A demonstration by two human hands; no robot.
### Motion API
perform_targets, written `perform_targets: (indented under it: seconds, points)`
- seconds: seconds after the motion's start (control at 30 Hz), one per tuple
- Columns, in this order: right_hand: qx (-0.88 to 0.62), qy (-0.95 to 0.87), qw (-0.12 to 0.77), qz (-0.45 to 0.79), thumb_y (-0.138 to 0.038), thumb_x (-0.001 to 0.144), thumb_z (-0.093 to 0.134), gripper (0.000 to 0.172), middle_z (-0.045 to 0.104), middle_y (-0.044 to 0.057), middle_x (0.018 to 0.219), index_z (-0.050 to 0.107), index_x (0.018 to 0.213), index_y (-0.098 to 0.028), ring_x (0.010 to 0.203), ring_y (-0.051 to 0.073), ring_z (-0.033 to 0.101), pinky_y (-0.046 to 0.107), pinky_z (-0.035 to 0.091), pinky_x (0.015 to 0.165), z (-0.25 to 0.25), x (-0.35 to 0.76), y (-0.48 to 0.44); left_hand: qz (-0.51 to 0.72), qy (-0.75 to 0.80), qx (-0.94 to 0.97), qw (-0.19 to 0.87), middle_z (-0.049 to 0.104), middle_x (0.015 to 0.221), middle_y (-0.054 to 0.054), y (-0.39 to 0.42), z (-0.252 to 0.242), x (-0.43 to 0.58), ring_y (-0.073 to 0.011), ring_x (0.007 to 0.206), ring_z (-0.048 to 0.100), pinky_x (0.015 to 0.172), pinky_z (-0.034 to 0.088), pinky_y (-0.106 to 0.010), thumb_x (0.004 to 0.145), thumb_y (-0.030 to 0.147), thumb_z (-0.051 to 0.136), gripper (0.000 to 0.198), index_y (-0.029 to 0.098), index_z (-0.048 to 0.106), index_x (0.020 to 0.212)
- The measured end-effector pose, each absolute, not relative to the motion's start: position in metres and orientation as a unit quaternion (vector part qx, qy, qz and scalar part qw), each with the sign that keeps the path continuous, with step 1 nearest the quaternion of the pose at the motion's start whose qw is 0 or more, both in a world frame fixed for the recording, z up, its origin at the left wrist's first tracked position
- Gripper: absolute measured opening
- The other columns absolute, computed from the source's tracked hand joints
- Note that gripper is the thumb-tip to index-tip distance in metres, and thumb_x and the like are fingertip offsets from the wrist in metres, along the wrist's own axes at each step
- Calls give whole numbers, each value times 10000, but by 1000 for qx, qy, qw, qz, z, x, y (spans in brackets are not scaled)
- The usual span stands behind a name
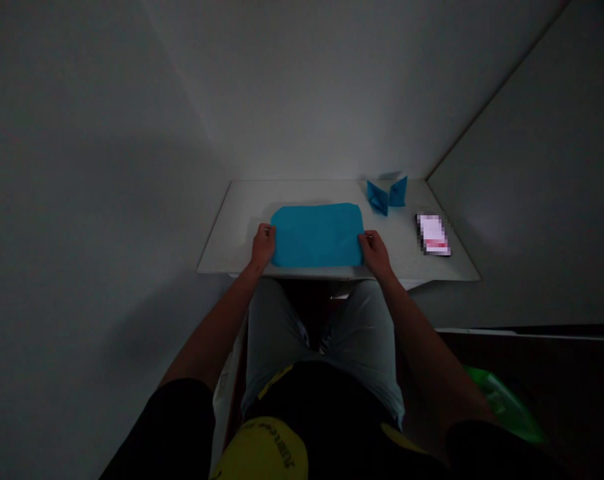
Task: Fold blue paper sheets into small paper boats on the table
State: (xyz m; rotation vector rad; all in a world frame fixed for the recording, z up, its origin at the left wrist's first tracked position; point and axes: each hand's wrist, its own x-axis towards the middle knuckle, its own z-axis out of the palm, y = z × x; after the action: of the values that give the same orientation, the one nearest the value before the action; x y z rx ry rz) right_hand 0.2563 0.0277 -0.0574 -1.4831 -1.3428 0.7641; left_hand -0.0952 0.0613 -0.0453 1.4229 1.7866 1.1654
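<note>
Table [242, 210], one, white. Blue sheet [317, 235], one, upper corners slanted: spread over the table, toward its near edge; whether it touches the tabletop I cannot tell. My left hand [264, 245]: fingers closed on the sheet's left edge, over the table's near part. My right hand [375, 252]: fingers closed on its right edge, likewise. Folded blue pieces [379, 199], two: near the table's far edge, rightward. Lit device [433, 233], pixelated: beside the table's right edge.
</note>
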Motion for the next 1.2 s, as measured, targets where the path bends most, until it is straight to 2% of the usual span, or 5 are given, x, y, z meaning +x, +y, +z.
perform_targets:
  seconds: [0.27,0.43,0.63,0.9,1.2]
  points:
    - [-660,-570,404,274,-755,968,503,508,770,94,934,594,1029,-259,829,280,693,400,536,771,-64,252,17,390,683,549,284,700,891,-86,84,-32,-115,-298,958,702,929,540,-414,966,406,728,215,237,610,1029]
    - [-678,-586,371,243,-667,997,509,398,767,97,909,569,978,-275,845,287,708,390,525,769,-69,245,13,310,663,667,141,633,1383,-238,63,-25,-98,-448,1398,528,1175,427,-575,893,493,791,566,178,631,1336]
    - [-665,-691,251,133,-578,977,628,337,740,111,951,625,913,-247,903,300,689,418,499,847,-50,234,1,303,611,716,148,543,1591,-227,28,-56,-41,-489,1516,390,1279,227,-668,984,660,614,685,202,608,1493]
    - [-536,-817,182,108,-381,1115,430,446,566,138,1638,612,1504,-261,1469,337,526,542,357,1190,-42,191,7,246,545,781,181,451,1700,-208,36,-72,-72,-464,1632,284,1352,111,-611,791,812,768,1005,225,559,1580]
    - [-461,-868,122,137,-451,1119,389,604,372,86,1780,446,1684,-247,1651,283,342,536,242,1344,-71,137,73,178,451,848,212,437,1720,-169,41,-60,-121,-417,1643,302,1377,117,-565,732,777,841,1040,255,568,1590]
